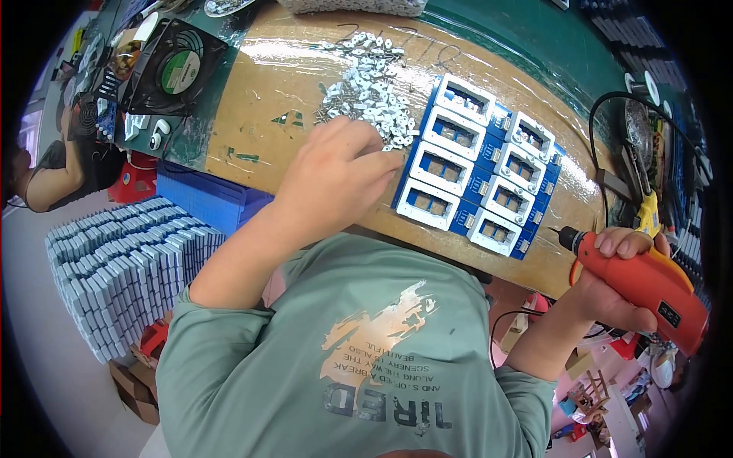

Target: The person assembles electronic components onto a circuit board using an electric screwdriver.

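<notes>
The left grip (pixel 336 172) bends over the near end of the pile of white pieces and screws (pixel 374 91), its digits close together; whether it pinches a piece I cannot tell. The right grip (pixel 599 294) is wrapped around the red power driver (pixel 641 282), whose bit (pixel 556 230) points inward, apart from the blue boards (pixel 489 145). These lie between the two grips on the counter (pixel 252 130), bearing white frames (pixel 424 218). Working well here probably calls for lifting one piece at a time, seating it flat, and holding the driver square to the screw, the left grip clear of the bit.
</notes>
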A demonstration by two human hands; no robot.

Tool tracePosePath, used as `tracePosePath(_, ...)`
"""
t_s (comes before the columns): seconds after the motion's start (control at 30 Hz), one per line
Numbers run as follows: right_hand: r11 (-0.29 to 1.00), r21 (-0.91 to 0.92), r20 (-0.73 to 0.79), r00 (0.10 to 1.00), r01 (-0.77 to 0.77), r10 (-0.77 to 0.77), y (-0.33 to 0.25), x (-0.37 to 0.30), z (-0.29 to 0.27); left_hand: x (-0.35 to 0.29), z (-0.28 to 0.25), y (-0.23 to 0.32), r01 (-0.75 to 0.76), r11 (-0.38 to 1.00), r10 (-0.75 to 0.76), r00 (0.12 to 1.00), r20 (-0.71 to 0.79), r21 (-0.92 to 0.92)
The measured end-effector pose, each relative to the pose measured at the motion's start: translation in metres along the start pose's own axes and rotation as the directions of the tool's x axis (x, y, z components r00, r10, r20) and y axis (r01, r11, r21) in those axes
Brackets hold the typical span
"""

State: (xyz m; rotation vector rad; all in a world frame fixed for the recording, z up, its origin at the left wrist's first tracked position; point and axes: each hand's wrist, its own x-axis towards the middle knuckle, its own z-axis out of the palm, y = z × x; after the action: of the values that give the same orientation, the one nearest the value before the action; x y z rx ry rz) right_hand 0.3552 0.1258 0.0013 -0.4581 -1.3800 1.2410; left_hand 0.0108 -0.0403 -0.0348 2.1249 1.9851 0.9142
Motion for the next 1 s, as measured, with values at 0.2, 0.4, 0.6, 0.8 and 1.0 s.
tracePosePath(0.2,0.998,0.057,-0.023,0.999,-0.036,0.038,0.001,0.001,0.001,-0.002,-0.009,-0.002,0.077,0.986,-0.088,0.993,-0.072,-0.146)
tracePosePath(0.4,0.993,0.094,-0.009,0.997,-0.069,0.07,0.001,0.002,-0.003,-0.002,-0.009,-0.005,0.079,0.996,-0.08,0.997,-0.018,-0.046)
tracePosePath(0.6,0.99,0.109,-0.012,0.996,-0.089,0.091,0.003,0.003,-0.004,0.001,-0.008,-0.004,0.076,0.997,-0.075,0.997,0.025,-0.027)
tracePosePath(0.8,0.995,0.051,-0.003,0.997,-0.083,0.083,0.003,0.003,-0.003,-0.002,-0.012,0.003,0.022,1.0,-0.021,0.998,0.053,-0.019)
tracePosePath(1.0,0.993,0.091,-0.023,0.996,-0.078,0.081,0.002,0.003,-0.003,-0.003,-0.012,0.005,0.033,0.999,-0.032,0.998,0.053,-0.028)
